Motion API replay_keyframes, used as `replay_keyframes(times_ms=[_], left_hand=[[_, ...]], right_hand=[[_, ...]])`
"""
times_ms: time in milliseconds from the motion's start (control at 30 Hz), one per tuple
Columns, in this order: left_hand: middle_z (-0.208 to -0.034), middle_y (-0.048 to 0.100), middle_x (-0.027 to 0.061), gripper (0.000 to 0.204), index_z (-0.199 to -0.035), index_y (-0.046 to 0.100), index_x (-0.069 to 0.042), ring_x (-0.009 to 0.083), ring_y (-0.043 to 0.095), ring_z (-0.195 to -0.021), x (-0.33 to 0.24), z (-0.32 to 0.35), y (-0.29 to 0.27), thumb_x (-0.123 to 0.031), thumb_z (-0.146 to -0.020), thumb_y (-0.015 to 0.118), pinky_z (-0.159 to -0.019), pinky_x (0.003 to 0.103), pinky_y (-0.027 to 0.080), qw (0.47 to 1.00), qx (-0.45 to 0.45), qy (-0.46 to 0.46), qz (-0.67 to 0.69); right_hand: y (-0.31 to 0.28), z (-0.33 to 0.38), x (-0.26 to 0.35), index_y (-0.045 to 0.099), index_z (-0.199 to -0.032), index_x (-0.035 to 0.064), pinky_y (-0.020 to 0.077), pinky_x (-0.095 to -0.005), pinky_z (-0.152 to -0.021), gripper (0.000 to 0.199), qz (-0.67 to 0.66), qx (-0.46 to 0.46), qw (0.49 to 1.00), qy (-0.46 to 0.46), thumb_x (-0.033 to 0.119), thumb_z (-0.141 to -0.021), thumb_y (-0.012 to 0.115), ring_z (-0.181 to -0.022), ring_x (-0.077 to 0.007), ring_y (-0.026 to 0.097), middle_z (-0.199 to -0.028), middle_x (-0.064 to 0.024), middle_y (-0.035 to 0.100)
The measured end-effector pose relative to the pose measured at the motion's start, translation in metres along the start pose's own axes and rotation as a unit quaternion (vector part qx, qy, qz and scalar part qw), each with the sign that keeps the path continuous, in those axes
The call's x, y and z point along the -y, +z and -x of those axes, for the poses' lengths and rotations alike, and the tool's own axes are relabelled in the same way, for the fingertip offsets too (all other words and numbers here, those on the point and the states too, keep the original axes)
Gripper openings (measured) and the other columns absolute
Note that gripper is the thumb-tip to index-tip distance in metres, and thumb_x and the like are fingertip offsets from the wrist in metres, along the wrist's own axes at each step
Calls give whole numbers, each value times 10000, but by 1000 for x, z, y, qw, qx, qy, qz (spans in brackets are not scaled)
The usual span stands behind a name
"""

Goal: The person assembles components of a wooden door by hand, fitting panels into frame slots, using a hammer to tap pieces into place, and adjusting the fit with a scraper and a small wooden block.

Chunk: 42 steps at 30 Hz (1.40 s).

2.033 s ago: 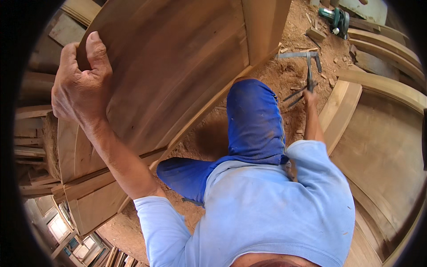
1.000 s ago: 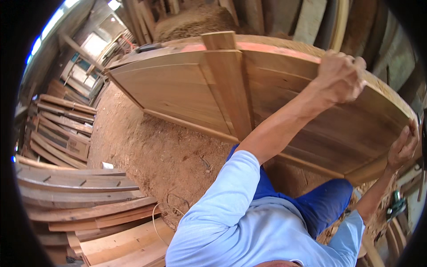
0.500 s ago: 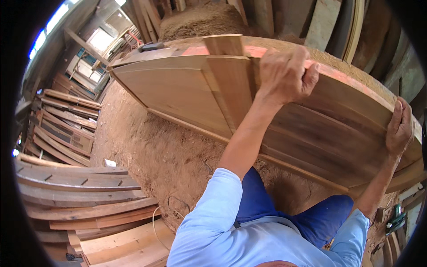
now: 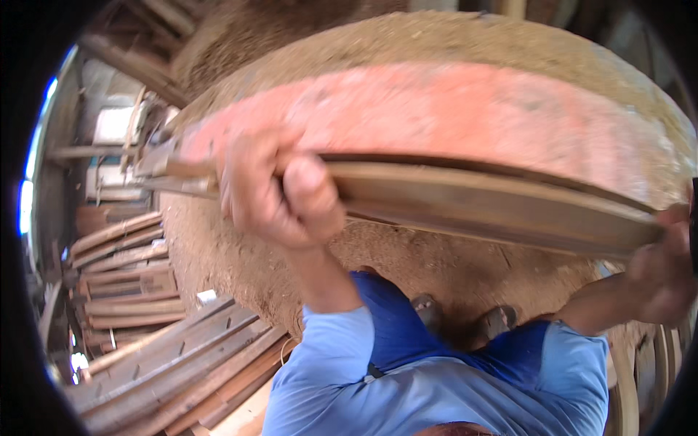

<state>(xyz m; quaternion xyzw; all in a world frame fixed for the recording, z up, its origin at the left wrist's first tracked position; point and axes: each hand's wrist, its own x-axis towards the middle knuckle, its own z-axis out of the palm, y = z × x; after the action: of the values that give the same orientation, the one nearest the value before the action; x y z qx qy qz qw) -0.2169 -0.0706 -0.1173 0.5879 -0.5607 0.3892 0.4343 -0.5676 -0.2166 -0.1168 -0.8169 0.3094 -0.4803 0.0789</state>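
Observation:
A large framed wooden door panel stands on edge in front of me, seen almost along its upper edge. My left hand is closed over that edge near the panel's left part, with the thumb toward me. At the right rim of the picture my right hand is closed on the panel's right end; it is blurred and partly cut off. Behind the panel lies a workbench top with a pinkish-red strip along its near side. The panel's lower part is mostly hidden.
Sawdust covers the far part of the bench. Stacked planks lie at the lower left, with more timber beyond them. My sandalled feet stand on a brown dirt floor. Curved boards rest at the lower right.
The panel has come up and closer to me, turning from its broad face to its edge. Both hands keep hold, the view has shifted, and more of the red strip shows.

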Motion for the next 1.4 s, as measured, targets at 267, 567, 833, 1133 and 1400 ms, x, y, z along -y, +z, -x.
replay_keyframes(times_ms=[267,567,833,1133,1400], left_hand=[[-613,582,42,280,-833,666,-73,196,535,-509,-2,-22,-19,-282,-918,502,-555,373,340,985,170,5,-24],[-865,710,161,272,-913,655,-69,328,685,-844,-15,-68,-40,-322,-923,556,-722,486,484,880,467,-84,-18],[-1184,667,217,317,-1153,623,-47,454,626,-1059,-51,-97,-108,-290,-969,537,-925,573,488,874,474,-98,41],[-1133,707,235,419,-1138,712,-4,400,662,-1084,-81,106,-263,-342,-1014,498,-967,475,520,460,853,-172,178],[-1157,725,95,429,-1198,726,-33,230,667,-1058,-120,-8,-219,-379,-1043,527,-971,356,520,494,574,-407,511]], right_hand=[[19,-30,22,722,-962,85,358,-356,-746,265,129,-54,989,-45,283,-1006,551,-572,-162,463,-617,-5,577],[-14,-50,64,685,-1056,87,433,-488,-892,289,219,219,940,140,316,-881,654,-983,-295,619,-963,-92,676],[-124,-26,185,676,-1040,90,508,-542,-872,304,128,369,872,295,358,-936,577,-1065,-406,623,-1134,-213,660],[-233,324,178,747,-865,11,564,-491,-820,424,64,468,822,317,386,-934,562,-818,-344,738,-964,-202,755],[-201,290,83,666,-645,66,503,-493,-499,173,184,422,873,161,162,-788,673,-563,-378,632,-642,-178,663]])
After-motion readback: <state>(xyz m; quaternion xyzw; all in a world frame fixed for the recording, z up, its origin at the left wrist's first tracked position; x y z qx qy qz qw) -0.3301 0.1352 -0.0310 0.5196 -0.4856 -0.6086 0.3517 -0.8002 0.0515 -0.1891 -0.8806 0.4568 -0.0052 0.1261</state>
